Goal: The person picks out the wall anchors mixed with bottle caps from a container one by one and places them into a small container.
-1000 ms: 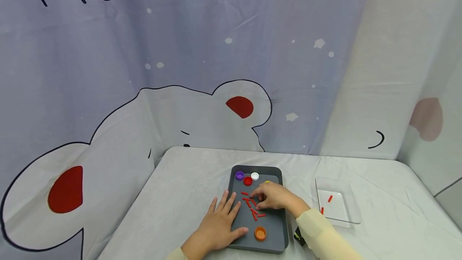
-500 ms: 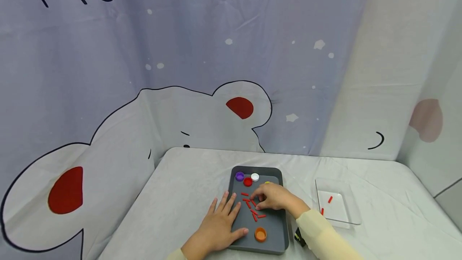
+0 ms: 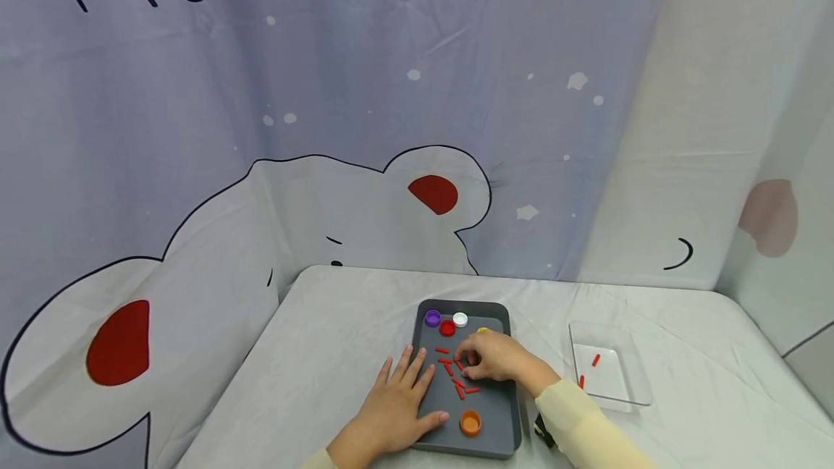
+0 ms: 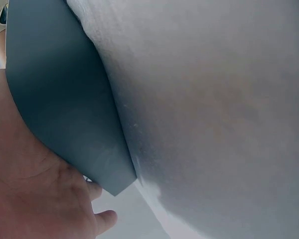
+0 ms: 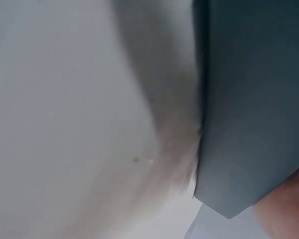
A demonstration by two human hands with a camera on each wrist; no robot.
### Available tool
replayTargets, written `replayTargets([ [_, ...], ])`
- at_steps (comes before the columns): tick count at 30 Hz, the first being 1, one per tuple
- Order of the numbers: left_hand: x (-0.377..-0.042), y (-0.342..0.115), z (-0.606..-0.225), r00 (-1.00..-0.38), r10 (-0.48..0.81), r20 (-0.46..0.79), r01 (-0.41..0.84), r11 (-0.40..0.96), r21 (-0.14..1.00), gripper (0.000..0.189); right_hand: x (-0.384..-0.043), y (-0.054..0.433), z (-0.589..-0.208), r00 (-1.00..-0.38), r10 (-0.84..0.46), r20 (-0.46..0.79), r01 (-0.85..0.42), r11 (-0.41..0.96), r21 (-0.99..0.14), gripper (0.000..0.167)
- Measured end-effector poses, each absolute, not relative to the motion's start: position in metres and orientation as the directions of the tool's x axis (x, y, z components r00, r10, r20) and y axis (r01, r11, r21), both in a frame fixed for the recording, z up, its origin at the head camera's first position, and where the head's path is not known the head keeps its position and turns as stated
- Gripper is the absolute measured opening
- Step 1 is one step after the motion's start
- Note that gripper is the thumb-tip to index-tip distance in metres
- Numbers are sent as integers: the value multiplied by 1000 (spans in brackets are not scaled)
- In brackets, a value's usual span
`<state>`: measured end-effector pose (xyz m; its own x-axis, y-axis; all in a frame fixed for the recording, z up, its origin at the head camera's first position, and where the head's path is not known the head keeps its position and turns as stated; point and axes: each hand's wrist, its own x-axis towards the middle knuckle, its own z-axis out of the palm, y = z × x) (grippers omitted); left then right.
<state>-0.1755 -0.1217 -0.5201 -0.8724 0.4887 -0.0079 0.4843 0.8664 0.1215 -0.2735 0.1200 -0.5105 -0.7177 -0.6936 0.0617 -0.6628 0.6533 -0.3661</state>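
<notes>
A dark grey tray (image 3: 498,436) lies on the white-covered table, its outer wall (image 4: 65,94) large in the left wrist view. Spread over its left rim is my left hand (image 3: 394,407), fingers straight and palm (image 4: 35,184) against the wall. My right hand (image 3: 498,357) reaches over the right rim with bent fingers, thumb and forefinger at a short red stick (image 3: 460,365) that they seem to pinch. Other red sticks (image 3: 472,390) lie scattered around it on the tray. The right wrist view shows only the tray wall (image 5: 254,109) and a bit of hand (image 5: 286,211).
Purple (image 3: 433,318), red (image 3: 447,328) and white (image 3: 460,319) caps sit at the tray's far end, with a yellow one (image 3: 483,328) partly hidden. An orange cap (image 3: 470,423) is near. A clear box (image 3: 635,375) holds red sticks. A black object (image 3: 543,431) lies under my right sleeve.
My right hand has shifted slightly to the right, and the red stick at its fingertips has moved a little with it. The left hand stays in place on the tray rim.
</notes>
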Motion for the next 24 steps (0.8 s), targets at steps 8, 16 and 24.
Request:
replayTargets([
  [8, -173, -121, -515, -873, 488, -24, 480, 866, 140, 84, -272, 126, -515, -688, -701, 186, -710, 598, -372, 12],
  [16, -174, -120, -515, -874, 485, -34, 477, 869, 132, 87, -259, 135, -509, -692, -645, 324, -715, 552, -428, 13],
  [24, -173, -118, -512, -886, 457, -74, 447, 886, 119, 86, -242, 162, -499, -723, -522, 453, -689, 499, -525, 18],
])
